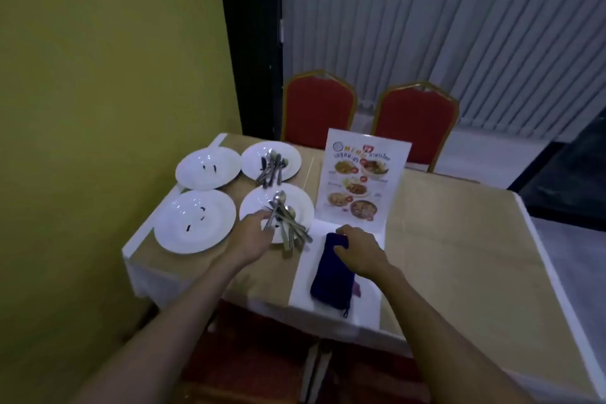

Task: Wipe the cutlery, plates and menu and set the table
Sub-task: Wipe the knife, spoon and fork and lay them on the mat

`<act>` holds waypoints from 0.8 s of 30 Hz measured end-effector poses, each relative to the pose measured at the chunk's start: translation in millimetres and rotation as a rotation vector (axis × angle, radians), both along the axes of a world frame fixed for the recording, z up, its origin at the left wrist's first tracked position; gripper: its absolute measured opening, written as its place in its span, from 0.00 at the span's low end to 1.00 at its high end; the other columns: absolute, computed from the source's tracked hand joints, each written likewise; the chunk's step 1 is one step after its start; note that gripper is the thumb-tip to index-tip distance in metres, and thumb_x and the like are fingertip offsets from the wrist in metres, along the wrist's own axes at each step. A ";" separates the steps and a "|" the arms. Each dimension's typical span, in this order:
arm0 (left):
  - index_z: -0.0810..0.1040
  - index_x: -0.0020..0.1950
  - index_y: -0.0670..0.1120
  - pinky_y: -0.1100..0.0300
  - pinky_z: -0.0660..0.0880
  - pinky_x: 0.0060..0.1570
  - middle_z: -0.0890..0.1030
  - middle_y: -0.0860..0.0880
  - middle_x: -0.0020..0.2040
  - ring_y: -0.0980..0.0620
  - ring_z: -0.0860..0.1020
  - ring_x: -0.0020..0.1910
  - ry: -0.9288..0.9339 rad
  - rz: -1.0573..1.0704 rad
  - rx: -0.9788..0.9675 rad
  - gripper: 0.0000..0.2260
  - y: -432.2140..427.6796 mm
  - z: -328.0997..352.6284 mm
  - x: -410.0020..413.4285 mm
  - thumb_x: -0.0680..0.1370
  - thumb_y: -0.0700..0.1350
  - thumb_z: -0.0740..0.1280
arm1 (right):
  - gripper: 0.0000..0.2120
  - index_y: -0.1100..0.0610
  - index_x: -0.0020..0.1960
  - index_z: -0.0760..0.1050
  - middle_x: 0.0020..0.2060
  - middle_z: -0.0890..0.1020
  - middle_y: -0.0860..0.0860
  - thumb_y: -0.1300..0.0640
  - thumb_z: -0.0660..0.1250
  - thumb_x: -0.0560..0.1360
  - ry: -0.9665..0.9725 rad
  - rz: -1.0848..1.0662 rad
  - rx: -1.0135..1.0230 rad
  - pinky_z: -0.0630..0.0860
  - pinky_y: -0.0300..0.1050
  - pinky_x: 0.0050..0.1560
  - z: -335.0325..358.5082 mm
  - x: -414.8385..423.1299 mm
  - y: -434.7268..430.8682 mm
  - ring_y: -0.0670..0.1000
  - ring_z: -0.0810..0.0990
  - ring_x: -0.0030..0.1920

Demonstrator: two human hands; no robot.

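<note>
Several white plates stand at the table's left. The near right plate (301, 207) carries a heap of spoons and forks (290, 223); my left hand (254, 229) pinches one piece of that cutlery at the plate's near edge. The far right plate (292, 154) holds more cutlery (272, 167). Two bare plates lie further left, one far (193, 174) and one near (177, 226). A picture menu (360, 180) stands upright behind a white sheet (305, 282). On that sheet lies a folded dark blue cloth (331, 272), with my right hand (359, 251) gripping its far end.
Two red chairs with gold frames (316, 108) (414, 121) stand at the far side of the table (459, 256). A yellow wall (108, 75) runs close along the left. Another red seat (249, 331) sits under the near edge.
</note>
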State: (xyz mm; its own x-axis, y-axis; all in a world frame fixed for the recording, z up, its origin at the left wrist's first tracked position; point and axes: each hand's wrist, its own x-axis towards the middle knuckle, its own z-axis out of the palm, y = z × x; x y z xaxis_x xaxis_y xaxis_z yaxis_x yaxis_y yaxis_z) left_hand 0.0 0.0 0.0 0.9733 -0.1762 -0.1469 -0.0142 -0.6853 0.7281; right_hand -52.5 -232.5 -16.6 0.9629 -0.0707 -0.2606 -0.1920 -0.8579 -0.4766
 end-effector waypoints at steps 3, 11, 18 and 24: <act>0.74 0.68 0.43 0.63 0.66 0.50 0.77 0.43 0.66 0.44 0.76 0.61 0.091 0.018 0.027 0.17 10.7 -27.5 2.1 0.80 0.41 0.63 | 0.22 0.59 0.72 0.66 0.68 0.72 0.58 0.54 0.62 0.80 0.116 0.000 -0.030 0.73 0.58 0.61 -27.7 8.2 5.9 0.62 0.71 0.66; 0.72 0.71 0.44 0.62 0.70 0.51 0.74 0.44 0.69 0.51 0.76 0.56 0.235 -0.071 0.104 0.17 13.1 -96.9 67.8 0.82 0.44 0.61 | 0.31 0.53 0.77 0.54 0.79 0.51 0.56 0.48 0.62 0.79 0.356 -0.200 -0.088 0.66 0.62 0.67 -99.7 39.1 14.6 0.66 0.57 0.73; 0.78 0.64 0.44 0.48 0.73 0.62 0.79 0.41 0.61 0.41 0.75 0.61 0.153 -0.125 0.152 0.13 -28.6 -135.8 122.8 0.82 0.43 0.60 | 0.31 0.56 0.76 0.54 0.79 0.46 0.58 0.47 0.62 0.80 0.429 -0.333 -0.099 0.65 0.65 0.68 -142.0 56.4 26.5 0.68 0.54 0.74; 0.77 0.66 0.48 0.50 0.72 0.63 0.71 0.47 0.66 0.46 0.68 0.65 0.049 -0.298 0.224 0.14 -45.8 -158.0 130.0 0.83 0.47 0.59 | 0.28 0.59 0.73 0.55 0.78 0.44 0.61 0.49 0.62 0.80 0.458 -0.339 -0.226 0.67 0.66 0.66 -150.6 66.0 41.2 0.70 0.53 0.74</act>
